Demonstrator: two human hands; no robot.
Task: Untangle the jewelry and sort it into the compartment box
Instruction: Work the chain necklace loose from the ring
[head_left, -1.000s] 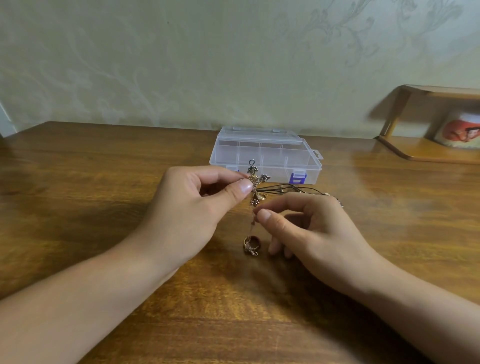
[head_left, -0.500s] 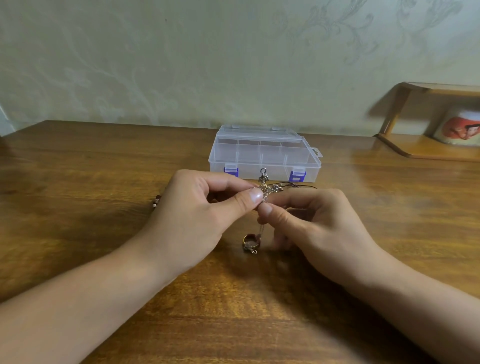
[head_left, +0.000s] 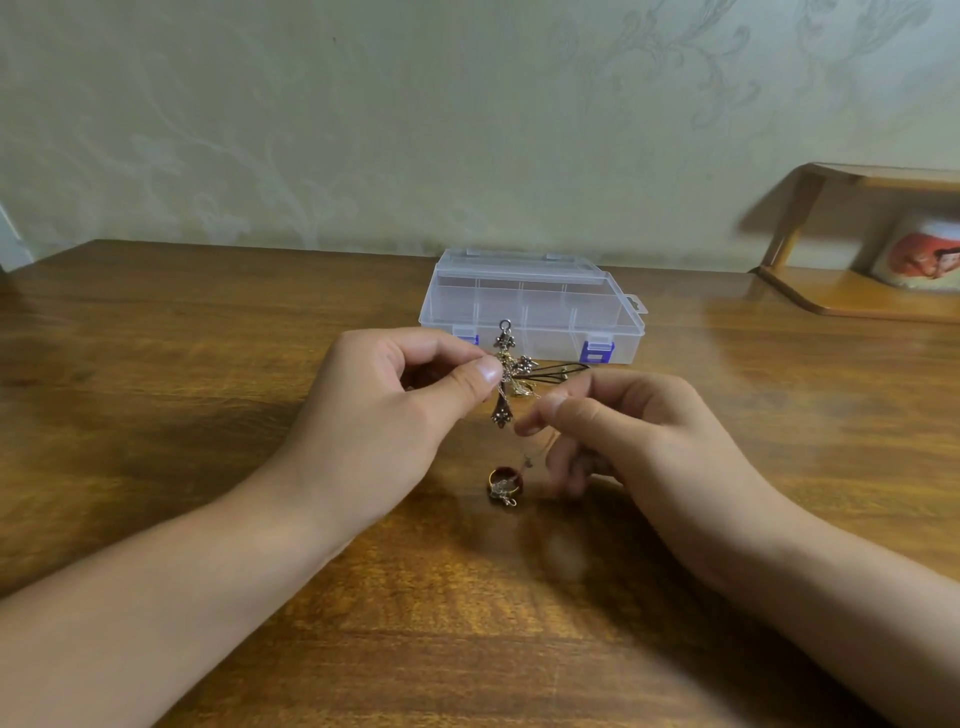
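moved: since 0.5 s ago hands have drawn apart a bit; cross pendant (head_left: 505, 375) now stands upright and clear of the fingers, thin chain (head_left: 540, 451) shows stretched below it
left hand (head_left: 395, 410): thumb + forefinger pinch the pendant at its crossbar, held above the table (head_left: 156, 395)
right hand (head_left: 631, 441): thumb + forefinger pinch the fine chain just beside the pendant foot; other fingers loosely curled
dark cord (head_left: 563, 370): runs from pendant toward right hand, behind its fingers
ring (head_left: 504, 480): lies on table below the hands, chain end tangled on it
box (head_left: 532, 306): clear, lid shut, both blue latches down, behind the hands
step: untangling, prob early; nothing sorted yet
next: needs chain eased off pendant w/o yanking, then box opened
count: 1 pendant, 1 ring, 1 cord, 1 chain seen, 1 box, 2 hands
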